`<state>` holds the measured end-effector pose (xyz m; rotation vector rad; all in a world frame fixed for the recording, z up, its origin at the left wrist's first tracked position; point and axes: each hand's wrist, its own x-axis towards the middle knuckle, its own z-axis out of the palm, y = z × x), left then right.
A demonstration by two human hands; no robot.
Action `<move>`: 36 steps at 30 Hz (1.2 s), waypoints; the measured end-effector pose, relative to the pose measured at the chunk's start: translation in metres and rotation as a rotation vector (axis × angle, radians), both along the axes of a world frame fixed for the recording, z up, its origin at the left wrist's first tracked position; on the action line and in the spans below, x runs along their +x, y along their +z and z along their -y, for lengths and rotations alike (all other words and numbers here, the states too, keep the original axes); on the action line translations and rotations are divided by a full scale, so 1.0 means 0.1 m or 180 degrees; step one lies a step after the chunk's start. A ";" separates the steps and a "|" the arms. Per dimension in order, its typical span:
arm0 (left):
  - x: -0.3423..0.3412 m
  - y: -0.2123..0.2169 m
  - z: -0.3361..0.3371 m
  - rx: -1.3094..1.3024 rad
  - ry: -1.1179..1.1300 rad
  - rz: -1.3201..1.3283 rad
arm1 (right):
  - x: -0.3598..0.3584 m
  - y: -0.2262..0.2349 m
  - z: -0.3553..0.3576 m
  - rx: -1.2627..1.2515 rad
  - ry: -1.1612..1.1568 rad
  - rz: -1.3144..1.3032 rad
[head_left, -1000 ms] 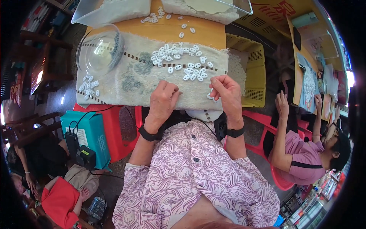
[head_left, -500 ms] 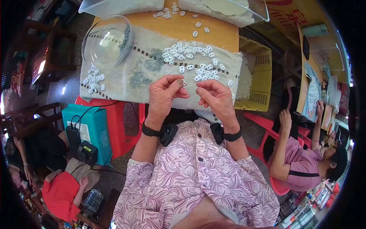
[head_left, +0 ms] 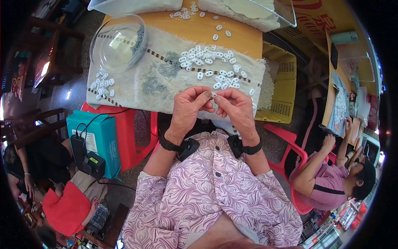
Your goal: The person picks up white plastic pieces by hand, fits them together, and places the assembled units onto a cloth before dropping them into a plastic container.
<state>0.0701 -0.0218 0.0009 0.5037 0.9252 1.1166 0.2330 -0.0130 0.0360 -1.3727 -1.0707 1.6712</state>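
Pinched in the fingertips of my left hand (head_left: 188, 107) is a small white plastic piece (head_left: 213, 95), partly covered by the fingers. My right hand (head_left: 237, 111) meets it from the other side, thumb and forefinger closed against the piece; anything else in that pinch is too small to make out. Beyond my hands, on a beige cloth (head_left: 137, 93), lies a loose heap of white two-holed oval pieces (head_left: 199, 54), with a smaller cluster (head_left: 226, 79) nearer to me. Grey bits (head_left: 153, 86) are spread on the cloth to the left.
A clear round bowl (head_left: 118, 43) holding grey bits stands at the back left, with another group of white pieces (head_left: 101, 85) in front. Clear bins (head_left: 248, 12) line the far edge. A yellow crate (head_left: 286, 83) adjoins the table's right side. A co-worker (head_left: 327, 182) sits at right.
My left hand has moved right and slightly down with the white piece, closing the gap. The fingertips of both hands now meet at it.
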 end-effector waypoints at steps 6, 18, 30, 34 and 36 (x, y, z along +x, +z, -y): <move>0.03 0.06 -0.01 -0.0042 -0.0055 0.0083 | -0.04 -0.03 0.04 0.0479 -0.0116 0.0250; 0.01 0.02 0.00 0.0197 -0.0130 -0.0265 | -0.04 0.01 0.04 0.0905 -0.0047 0.0459; 0.01 -0.02 -0.01 0.0309 -0.0098 -0.0206 | 0.00 0.06 0.02 0.0024 -0.0024 0.0026; 0.02 0.02 -0.01 0.0175 -0.0148 -0.0087 | 0.02 0.05 0.01 -0.0116 -0.0080 -0.0127; 0.03 0.04 -0.01 0.0143 -0.0145 -0.0049 | 0.02 0.05 0.01 -0.0121 -0.0096 -0.0143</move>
